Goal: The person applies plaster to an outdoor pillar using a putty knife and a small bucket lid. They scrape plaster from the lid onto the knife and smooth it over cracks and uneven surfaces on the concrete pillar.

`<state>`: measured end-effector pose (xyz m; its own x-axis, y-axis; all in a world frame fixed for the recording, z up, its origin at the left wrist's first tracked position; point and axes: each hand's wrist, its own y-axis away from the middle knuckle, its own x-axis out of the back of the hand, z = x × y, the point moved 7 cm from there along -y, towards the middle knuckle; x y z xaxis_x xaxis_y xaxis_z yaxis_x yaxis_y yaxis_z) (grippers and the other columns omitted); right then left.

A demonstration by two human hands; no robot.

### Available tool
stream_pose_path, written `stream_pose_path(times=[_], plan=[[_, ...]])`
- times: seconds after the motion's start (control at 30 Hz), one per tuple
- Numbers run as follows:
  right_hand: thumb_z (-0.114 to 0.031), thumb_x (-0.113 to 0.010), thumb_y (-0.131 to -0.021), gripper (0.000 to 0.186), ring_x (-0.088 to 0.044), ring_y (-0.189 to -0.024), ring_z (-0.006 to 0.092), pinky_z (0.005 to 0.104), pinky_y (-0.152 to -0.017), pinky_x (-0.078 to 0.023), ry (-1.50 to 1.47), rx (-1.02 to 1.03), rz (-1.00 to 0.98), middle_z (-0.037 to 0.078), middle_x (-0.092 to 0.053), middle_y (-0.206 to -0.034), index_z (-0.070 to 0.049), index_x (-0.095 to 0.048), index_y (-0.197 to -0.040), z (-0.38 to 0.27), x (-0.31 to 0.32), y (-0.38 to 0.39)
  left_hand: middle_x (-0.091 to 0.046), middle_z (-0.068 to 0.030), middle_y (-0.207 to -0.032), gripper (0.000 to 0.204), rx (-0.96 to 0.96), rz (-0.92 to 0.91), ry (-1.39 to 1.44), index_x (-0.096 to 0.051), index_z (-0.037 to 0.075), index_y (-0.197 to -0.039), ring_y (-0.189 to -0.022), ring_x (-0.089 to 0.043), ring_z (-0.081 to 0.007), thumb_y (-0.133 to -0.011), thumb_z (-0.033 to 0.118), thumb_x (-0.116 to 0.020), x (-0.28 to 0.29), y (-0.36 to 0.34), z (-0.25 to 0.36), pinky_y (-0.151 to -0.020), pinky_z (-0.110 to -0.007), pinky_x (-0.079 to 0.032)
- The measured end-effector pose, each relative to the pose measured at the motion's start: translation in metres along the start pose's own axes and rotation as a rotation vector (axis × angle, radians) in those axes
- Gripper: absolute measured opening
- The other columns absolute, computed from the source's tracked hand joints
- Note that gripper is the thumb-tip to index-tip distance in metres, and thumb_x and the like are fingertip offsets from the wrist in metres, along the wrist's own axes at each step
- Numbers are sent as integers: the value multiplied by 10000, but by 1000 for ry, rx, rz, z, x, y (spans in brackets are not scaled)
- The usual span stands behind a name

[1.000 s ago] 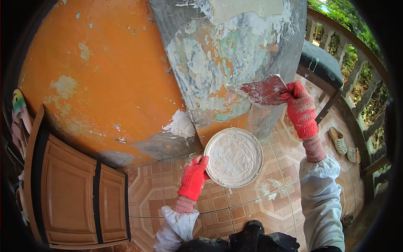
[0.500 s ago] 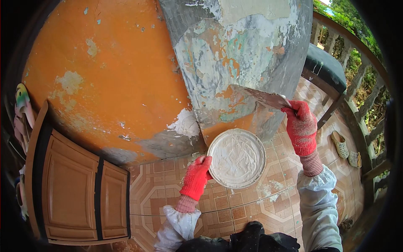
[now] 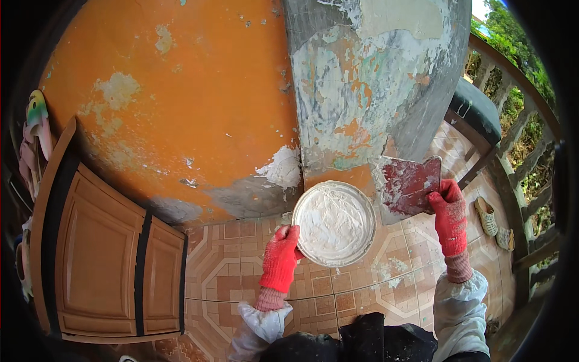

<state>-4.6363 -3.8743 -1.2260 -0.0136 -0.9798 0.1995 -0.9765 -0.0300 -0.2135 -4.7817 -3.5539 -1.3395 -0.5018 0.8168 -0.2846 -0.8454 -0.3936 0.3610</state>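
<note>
My left hand (image 3: 280,256), in a red glove, grips the left rim of a round, shallow lid (image 3: 295,236) and holds it level above the floor. Whitish putty (image 3: 335,222) covers the inside of the lid in uneven smears. My right hand (image 3: 450,218), gloved in red too, is closed around the right side of a flat dark-red putty scraper (image 3: 411,186). Pale putty coats the scraper's left edge and part of its face. The scraper is just right of the lid, apart from it, in front of the foot of a patchy grey column (image 3: 416,114).
An orange wall (image 3: 211,108) with peeled spots stands ahead. To the left is a brown wooden cabinet (image 3: 99,253). A dark-seated stool (image 3: 476,108), sandals (image 3: 496,226) and a balustrade (image 3: 528,160) are at the right. Putty spots mark the tiled floor (image 3: 319,286).
My right hand has moved down and slightly right, bringing the scraper off the column and turning its broad face into view. The lid has barely moved in my left hand. The view has shifted left.
</note>
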Motion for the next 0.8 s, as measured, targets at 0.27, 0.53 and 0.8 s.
stream_pose_path(times=[0.27,0.53,0.8], plan=[[72,-619,-747,187,-633,-711,172,261,-640,-481,362,200,-70,88,-647,-771,-29,-565,-895,9,18,59,-609,-76,-926,241,15,79,170,-544,9,-1030,-755,-619,-162,-896,209,-529,3,5,-58,-642,-310,-552],[108,-552,-772,165,-539,-698,81,229,-646,-441,-10,4,125,4,-591,-755,-17,-544,-880,74,85,20,-595,-110,-1022,261,81,14,73,-524,-8,-1052,-872,-613,-193,-914,212,-500,-38,0,-85,-739,-344,-541],[71,-563,-783,146,-512,-732,73,228,-700,-440,-308,-37,149,-11,-563,-790,-26,-529,-886,128,48,-50,-599,-67,-882,225,29,119,74,-540,-7,-960,-717,-605,-151,-903,210,-523,-58,-8,-80,-629,-311,-551]])
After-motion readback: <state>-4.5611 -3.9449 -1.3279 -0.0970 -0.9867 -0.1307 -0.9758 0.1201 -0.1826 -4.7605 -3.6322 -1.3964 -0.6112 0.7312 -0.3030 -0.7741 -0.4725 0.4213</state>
